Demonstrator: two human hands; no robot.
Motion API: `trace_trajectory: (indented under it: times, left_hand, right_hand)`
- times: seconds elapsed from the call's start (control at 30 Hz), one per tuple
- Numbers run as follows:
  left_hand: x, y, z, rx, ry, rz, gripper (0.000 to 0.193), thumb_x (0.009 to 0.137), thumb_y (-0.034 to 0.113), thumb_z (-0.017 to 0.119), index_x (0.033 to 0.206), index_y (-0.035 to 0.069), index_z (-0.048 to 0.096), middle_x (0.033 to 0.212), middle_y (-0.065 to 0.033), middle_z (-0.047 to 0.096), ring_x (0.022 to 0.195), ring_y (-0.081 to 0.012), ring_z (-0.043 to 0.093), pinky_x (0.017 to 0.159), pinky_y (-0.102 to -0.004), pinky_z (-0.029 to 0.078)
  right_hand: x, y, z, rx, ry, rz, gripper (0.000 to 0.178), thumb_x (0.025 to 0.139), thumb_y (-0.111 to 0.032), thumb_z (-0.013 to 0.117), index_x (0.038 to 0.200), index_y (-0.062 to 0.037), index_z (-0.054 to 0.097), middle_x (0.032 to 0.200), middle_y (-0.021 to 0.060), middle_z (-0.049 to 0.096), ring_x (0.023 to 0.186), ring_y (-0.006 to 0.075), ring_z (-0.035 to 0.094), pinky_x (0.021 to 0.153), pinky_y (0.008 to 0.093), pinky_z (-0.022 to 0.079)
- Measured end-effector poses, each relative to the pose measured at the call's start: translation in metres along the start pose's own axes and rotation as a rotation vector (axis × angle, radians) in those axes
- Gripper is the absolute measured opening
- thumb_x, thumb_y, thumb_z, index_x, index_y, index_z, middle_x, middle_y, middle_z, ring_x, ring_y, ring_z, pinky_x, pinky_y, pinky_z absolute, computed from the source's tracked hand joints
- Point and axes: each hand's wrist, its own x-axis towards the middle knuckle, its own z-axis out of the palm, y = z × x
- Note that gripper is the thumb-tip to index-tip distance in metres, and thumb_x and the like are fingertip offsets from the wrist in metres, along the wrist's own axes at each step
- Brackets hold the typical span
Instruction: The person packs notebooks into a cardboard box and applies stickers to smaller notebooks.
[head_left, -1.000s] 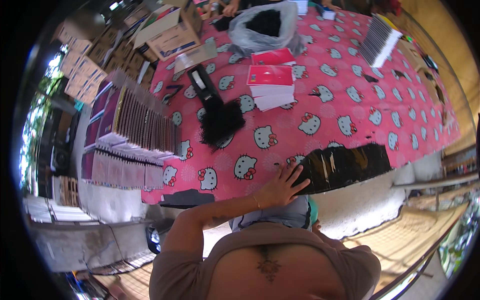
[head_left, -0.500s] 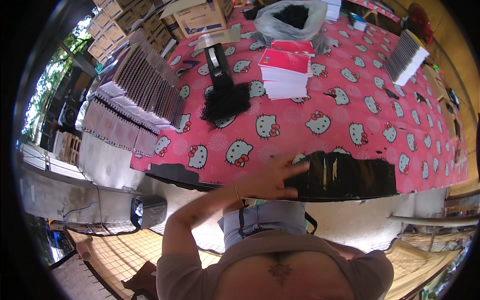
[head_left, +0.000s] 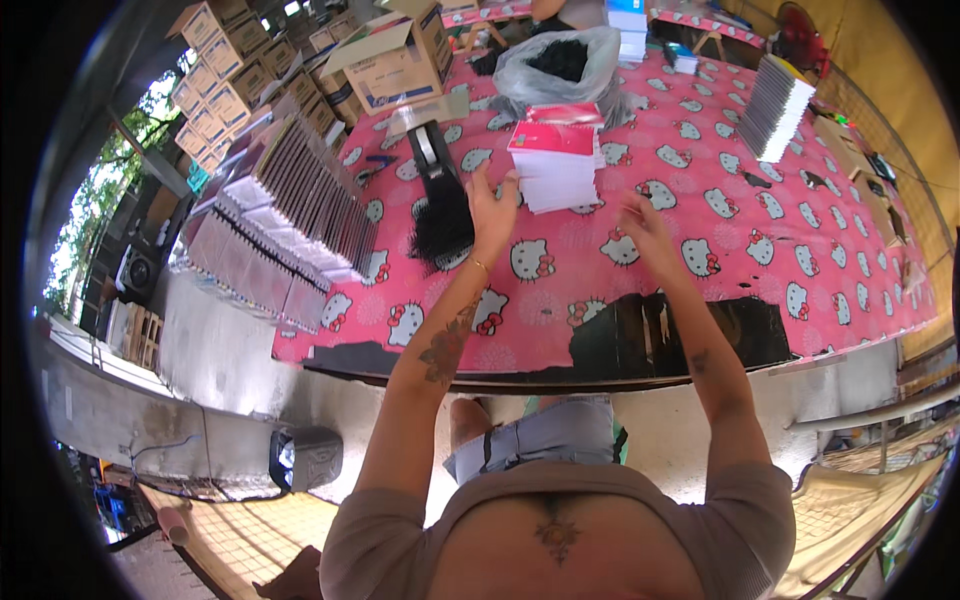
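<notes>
On the pink cat-print tablecloth (head_left: 745, 240) stands a stack of white-paged booklets with red-pink covers (head_left: 555, 170). My left hand (head_left: 492, 212) reaches to the stack's left side, thumb and fingers apart, holding nothing I can see; whether it touches the pages I cannot tell. My right hand (head_left: 648, 228) hovers right of the stack, fingers loosely bent and apart, with nothing in it. Left of my left hand lies a bristly heap of thin black pieces (head_left: 440, 232), partly covered by the hand, against a long black holder with a pale strip (head_left: 430, 155).
Tall stacks of spiral-bound notebooks (head_left: 300, 190) line the table's left edge. Behind the booklets sits a clear plastic bag with black contents (head_left: 560, 75), and a cardboard box (head_left: 395, 65) is at the far left. Another spiral-bound stack (head_left: 775, 110) stands far right.
My left hand has moved from the table's front edge up beside the booklet stack. My right hand has come into view over the table. The view has shifted slightly.
</notes>
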Motion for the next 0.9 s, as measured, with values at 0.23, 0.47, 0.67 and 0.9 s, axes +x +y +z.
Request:
trace_trajectory:
  times: [0.23, 0.47, 0.67, 0.9]
  left_hand:
    - [0.054, -0.006, -0.005, -0.31, -0.188, -0.45, 0.077, 0.09, 0.061, 0.059, 0.14, 0.005, 0.045, 0.127, -0.0114, 0.054, 0.113, -0.0267, 0.053, 0.095, -0.0531, 0.043]
    - [0.059, -0.007, -0.008, -0.378, -0.305, -0.673, 0.086, 0.084, 0.063, 0.066, 0.141, 0.005, 0.038, 0.132, -0.0127, 0.05, 0.113, -0.0278, 0.052, 0.092, -0.0511, 0.044]
    - [0.054, 0.0, 0.004, -0.396, -0.299, -0.705, 0.094, 0.082, 0.06, 0.068, 0.146, 0.002, 0.031, 0.128, -0.0143, 0.051, 0.107, -0.0274, 0.052, 0.084, -0.0468, 0.047]
    - [0.072, -0.01, -0.01, -0.288, -0.218, -0.705, 0.064, 0.082, 0.048, 0.071, 0.127, 0.008, 0.048, 0.108, -0.0068, 0.056, 0.09, -0.0202, 0.056, 0.08, -0.0378, 0.048]
  right_hand:
    - [0.079, 0.018, 0.086, -0.126, 0.176, -0.219, 0.071, 0.084, -0.022, 0.074, 0.146, -0.002, 0.044, 0.144, 0.0201, 0.045, 0.125, 0.0322, 0.05, 0.104, 0.0418, 0.042]
    - [0.055, 0.039, 0.114, -0.252, 0.34, -0.43, 0.058, 0.084, -0.018, 0.073, 0.14, -0.0136, 0.056, 0.13, 0.0223, 0.048, 0.118, 0.0364, 0.05, 0.101, 0.0414, 0.044]
    - [0.049, 0.036, 0.11, -0.283, 0.359, -0.3, 0.05, 0.086, -0.016, 0.07, 0.135, -0.0149, 0.061, 0.122, 0.0191, 0.051, 0.107, 0.0292, 0.055, 0.086, 0.0371, 0.051]
    - [0.038, 0.009, 0.119, 0.467, -0.024, 0.031, 0.055, 0.092, -0.017, 0.063, 0.145, -0.0144, 0.049, 0.123, 0.0128, 0.056, 0.096, 0.0218, 0.063, 0.084, 0.0324, 0.052]
